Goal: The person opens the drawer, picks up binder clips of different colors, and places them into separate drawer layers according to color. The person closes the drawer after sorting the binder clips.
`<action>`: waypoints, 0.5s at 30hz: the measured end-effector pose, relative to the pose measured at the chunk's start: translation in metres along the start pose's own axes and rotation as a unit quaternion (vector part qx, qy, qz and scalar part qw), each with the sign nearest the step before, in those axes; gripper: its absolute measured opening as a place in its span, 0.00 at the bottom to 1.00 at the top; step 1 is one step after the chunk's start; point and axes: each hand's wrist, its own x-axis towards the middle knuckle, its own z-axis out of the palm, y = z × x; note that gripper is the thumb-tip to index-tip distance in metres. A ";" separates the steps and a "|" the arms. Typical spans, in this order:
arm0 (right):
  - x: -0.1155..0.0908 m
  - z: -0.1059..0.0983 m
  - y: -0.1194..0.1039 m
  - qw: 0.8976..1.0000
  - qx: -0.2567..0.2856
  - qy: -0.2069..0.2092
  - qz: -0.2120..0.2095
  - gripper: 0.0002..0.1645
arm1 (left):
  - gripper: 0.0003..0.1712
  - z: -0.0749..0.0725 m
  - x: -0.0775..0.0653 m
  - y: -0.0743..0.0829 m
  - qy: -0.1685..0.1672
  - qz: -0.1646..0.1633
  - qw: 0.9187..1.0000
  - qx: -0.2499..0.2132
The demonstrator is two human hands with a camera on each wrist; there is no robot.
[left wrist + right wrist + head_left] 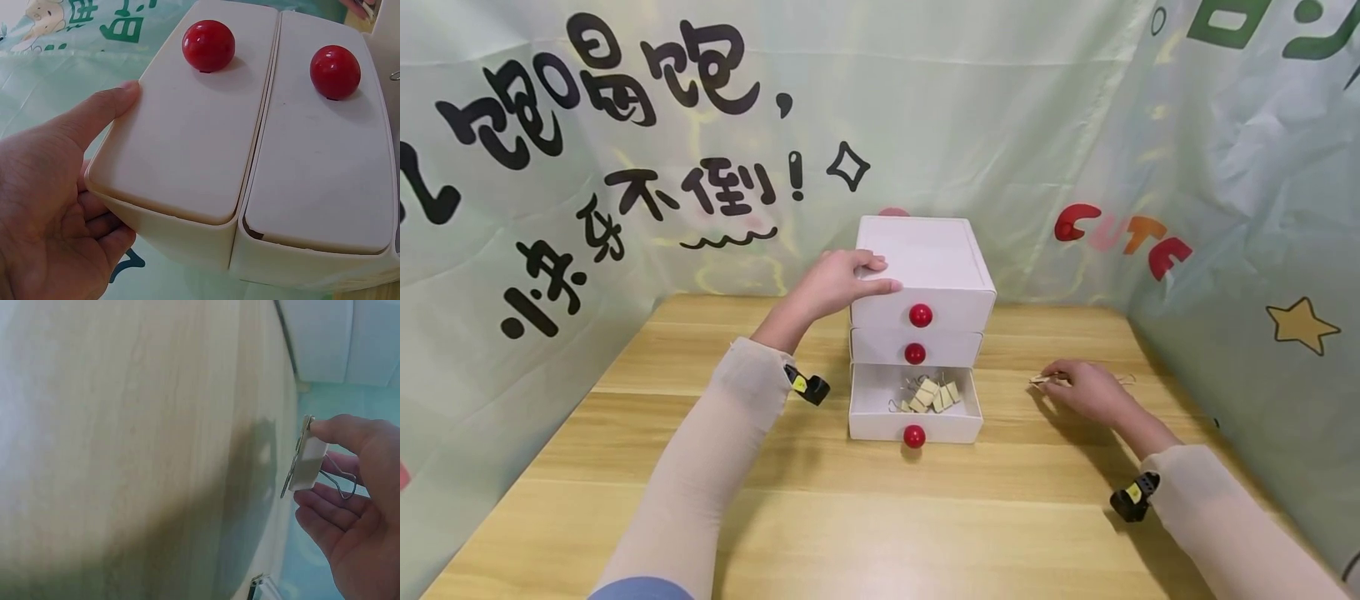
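A white cabinet (pixel 917 250) of three stacked drawers with red knobs stands on the table. My left hand (pixel 831 283) holds its upper left corner, thumb at the front edge and fingers on the top. The bottom drawer (pixel 880 427) is pulled out, with several cream binder clips (pixel 928 393) lying inside. To the right of the cabinet, my right hand (pixel 1093 392) pinches another binder clip (pixel 307 459) between thumb and fingers, just above the table. One wire handle of that clip sticks out toward the palm in the right wrist view.
Part of another binder clip (pixel 267 587) shows on the table at the bottom of the right wrist view. The wooden table (pixel 865 517) is bounded by a printed cloth backdrop (pixel 1000 125) behind and at both sides. The upper two drawers are closed.
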 end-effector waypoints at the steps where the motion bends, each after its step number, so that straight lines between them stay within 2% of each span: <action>1: -0.001 -0.001 -0.002 1.000 0.006 -0.002 0.000 0.20 | 0.41 0.000 0.000 0.000 0.000 0.001 1.000 0.000; 8: -0.004 -0.007 -0.020 0.999 0.035 -0.001 -0.019 0.24 | 0.40 0.000 0.000 0.000 0.006 0.002 1.000 0.003; 15: -0.009 -0.011 -0.051 0.996 0.078 -0.003 -0.050 0.22 | 0.40 0.001 0.000 -0.001 0.007 0.001 1.000 0.005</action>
